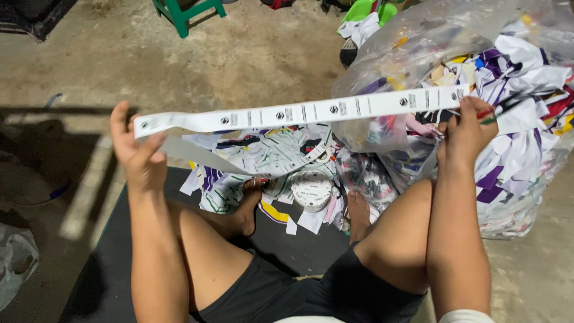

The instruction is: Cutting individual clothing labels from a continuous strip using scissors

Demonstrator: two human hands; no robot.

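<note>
the big clear plastic bag (pixel 418 54) on the right, stuffed with printed cloth scraps, bulges toward the middle and crowds that side; it looks soft and would give if pushed. the concrete floor (pixel 239 60) to the far left is the open room, with only a green stool (pixel 179 13) at the far edge. a dark mat (pixel 107 269) lies near, under the seated person's legs, and its left edge drops to the floor. a heap of cut scraps (pixel 251 158) sits between the feet, beside a white roll (pixel 311 190) of label tape.

the label strip (pixel 299 112) is stretched level across the middle, above the heap. it looks light, thin and limp, likely to sag or twist if slack, so the ends are the places to hold. the left hand (pixel 136 149) pinches the left end between thumb and fingers, the tail drooping below. the right hand (pixel 466 128) is closed on the right end, together with what seems a red and green handled tool (pixel 489 116).
</note>
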